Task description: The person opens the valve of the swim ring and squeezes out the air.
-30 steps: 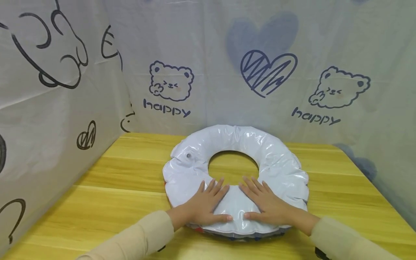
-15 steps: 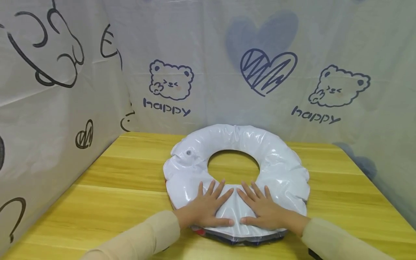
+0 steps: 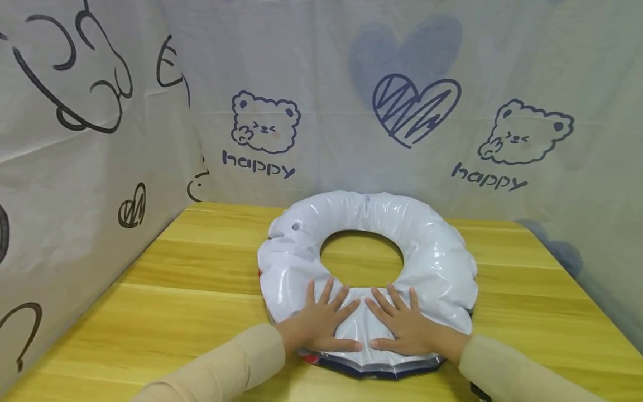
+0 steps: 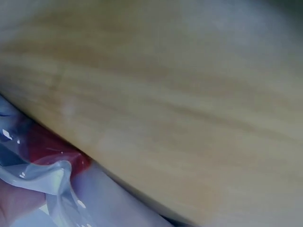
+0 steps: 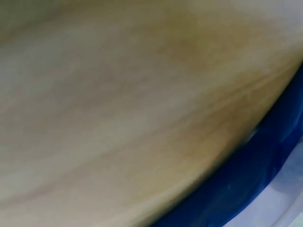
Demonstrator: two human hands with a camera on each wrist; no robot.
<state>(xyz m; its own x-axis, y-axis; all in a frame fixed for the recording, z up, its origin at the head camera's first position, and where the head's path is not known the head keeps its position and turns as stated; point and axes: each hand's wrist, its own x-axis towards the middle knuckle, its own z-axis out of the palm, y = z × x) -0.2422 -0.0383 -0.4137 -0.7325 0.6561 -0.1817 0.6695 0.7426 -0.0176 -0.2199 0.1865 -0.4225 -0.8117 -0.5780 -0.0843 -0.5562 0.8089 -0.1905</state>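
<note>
A white, partly filled swim ring (image 3: 351, 209) lies on the wooden table, its hole showing the tabletop. My left hand (image 3: 324, 324) presses flat on the near part of the ring with fingers spread. Beside it my right hand (image 3: 404, 326) presses down the same way, the two thumbs nearly meeting. The near part is flattened and creased under both palms, while the far part bulges. In the left wrist view the ring's underside edge (image 4: 52, 149) shows red; in the right wrist view a dark blue edge (image 5: 246, 165) shows. A small valve (image 3: 297, 226) sits at the ring's upper left.
The yellow wood-grain table (image 3: 191, 312) runs back to a white cloth backdrop (image 3: 326, 84) printed with bears, hearts and "happy". Another printed cloth (image 3: 65, 184) hangs along the left side. A small dark object (image 3: 479, 391) shows under the right sleeve.
Both hands have stayed pressed on the ring and slid slightly toward the near edge. The far and left parts have puffed up, and the near blue edge shows more.
</note>
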